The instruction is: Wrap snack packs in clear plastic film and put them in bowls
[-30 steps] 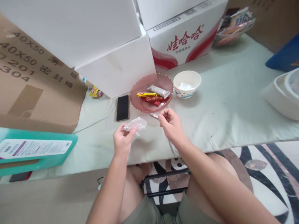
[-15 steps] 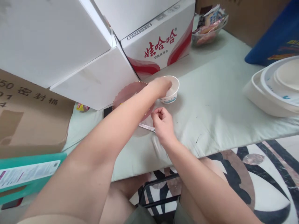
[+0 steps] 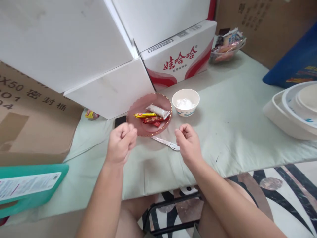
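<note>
Both my hands are closed into loose fists above the near part of the cloth-covered table, and I see nothing in either. My left hand (image 3: 122, 142) is just in front of the pink scallop-edged plate (image 3: 138, 107). On that plate lie a yellow snack packet (image 3: 145, 115), red-wrapped snacks (image 3: 153, 119) and a whitish wrapped bar (image 3: 158, 111). My right hand (image 3: 190, 142) is in front of the paper bowl (image 3: 186, 112), which holds clear, crumpled-looking stuff (image 3: 185, 104). Between the hands lies a white utility knife (image 3: 165, 143), its right end close to my right hand.
White cartons (image 3: 109, 87) and a red-and-white water box (image 3: 182, 59) stand behind the plate. A clear bowl of packaged snacks (image 3: 228, 48) is at the back right. Stacked white containers (image 3: 292, 112) stand on the right, and a green panel (image 3: 37, 185) is at the left.
My left hand has come out of the paper bowl and back to the left, uncovering the plate and its snacks. My right hand stays closed by the knife. The camera view has shifted slightly.
</note>
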### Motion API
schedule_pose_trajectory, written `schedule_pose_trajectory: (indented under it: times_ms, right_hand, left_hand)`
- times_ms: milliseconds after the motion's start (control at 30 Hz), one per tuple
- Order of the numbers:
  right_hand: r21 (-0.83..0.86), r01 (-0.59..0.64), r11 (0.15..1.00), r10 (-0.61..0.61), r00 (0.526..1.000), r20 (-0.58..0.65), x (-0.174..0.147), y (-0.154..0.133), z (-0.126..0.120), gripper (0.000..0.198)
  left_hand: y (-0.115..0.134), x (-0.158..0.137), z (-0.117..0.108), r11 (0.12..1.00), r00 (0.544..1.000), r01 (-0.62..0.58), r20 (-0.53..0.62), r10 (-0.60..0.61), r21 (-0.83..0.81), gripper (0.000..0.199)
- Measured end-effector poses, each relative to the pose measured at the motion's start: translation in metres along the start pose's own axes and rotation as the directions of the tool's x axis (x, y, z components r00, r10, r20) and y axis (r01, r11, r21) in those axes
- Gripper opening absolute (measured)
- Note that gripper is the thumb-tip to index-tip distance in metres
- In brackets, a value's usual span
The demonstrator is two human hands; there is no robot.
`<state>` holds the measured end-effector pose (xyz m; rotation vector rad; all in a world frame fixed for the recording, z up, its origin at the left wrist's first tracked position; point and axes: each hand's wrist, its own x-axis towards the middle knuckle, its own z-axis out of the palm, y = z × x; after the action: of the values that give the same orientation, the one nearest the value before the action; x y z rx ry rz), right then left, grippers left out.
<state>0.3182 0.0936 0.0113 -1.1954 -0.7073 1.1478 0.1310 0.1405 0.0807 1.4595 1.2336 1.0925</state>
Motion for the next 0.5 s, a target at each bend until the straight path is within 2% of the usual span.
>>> schedule_pose_trajectory:
  times_ms: [67,133,200,267,333,400,500]
  right_hand:
    - [-0.102,0.035,0.994,-0.031,0.999,0.040,-0.012,0.006,0.000,0.030]
    - [-0.223,0.105,0.969,-0.080,0.990,0.119,-0.027,0.013,0.002,0.031]
    - [-0.328,0.207,0.922,-0.142,0.967,0.210,-0.044,0.016,0.010,0.030]
    - [-0.385,0.325,0.864,-0.210,0.927,0.312,-0.059,0.013,0.029,0.029]
    - [-0.384,0.435,0.814,-0.242,0.856,0.457,-0.071,0.004,0.061,0.030]
    - [-0.348,0.507,0.789,-0.211,0.755,0.621,-0.075,-0.004,0.106,0.031]
    - [-0.315,0.534,0.784,-0.135,0.643,0.754,-0.063,-0.001,0.194,0.033]
  left_hand:
    - [-0.028,-0.032,-0.034,0.971,0.978,0.168,-0.093,-0.186,-0.173,0.078]
    - [-0.050,-0.049,-0.057,0.905,0.933,0.272,-0.143,-0.332,-0.326,0.085]
    - [-0.062,-0.055,-0.074,0.843,0.900,0.325,-0.133,-0.415,-0.430,0.086]
    - [-0.069,-0.053,-0.090,0.802,0.888,0.335,-0.119,-0.445,-0.495,0.081]
    - [-0.074,-0.049,-0.107,0.772,0.880,0.315,-0.134,-0.455,-0.552,0.074]
    - [-0.081,-0.044,-0.125,0.705,0.864,0.290,-0.140,-0.484,-0.647,0.066]
    - [-0.089,-0.039,-0.150,0.503,0.814,0.231,-0.118,-0.569,-0.833,0.057]
